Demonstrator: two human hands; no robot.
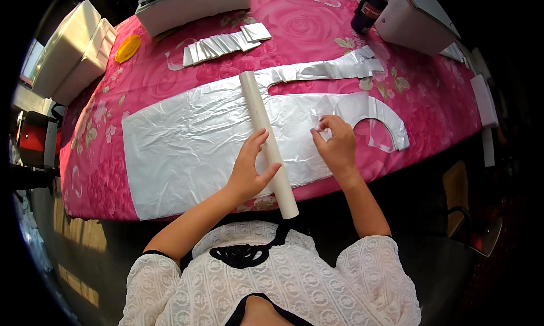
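A thin, shiny white plastic sheet (175, 150), cut like a disposable apron, lies spread across the table. Its right part has a long strip along the far side and a rounded cut-out near the end. A pale, straight tube (258, 108) lies across the sheet, its near end jutting past the table edge. My left hand (246, 170) rests against the tube, fingers and thumb apart, touching it without wrapping round. To the right of the tube, my right hand (340, 147) pinches a crinkled bit of the sheet between thumb and forefinger.
Pink flowered cloth (306, 22) covers the table. Beyond the sheet lies a row of small folded white packets (221, 47). White boxes (195, 11) stand at the back, with a dark bottle (371, 9) at right. A yellow oval piece (128, 48) lies far left; a chair (459, 201) stands right.
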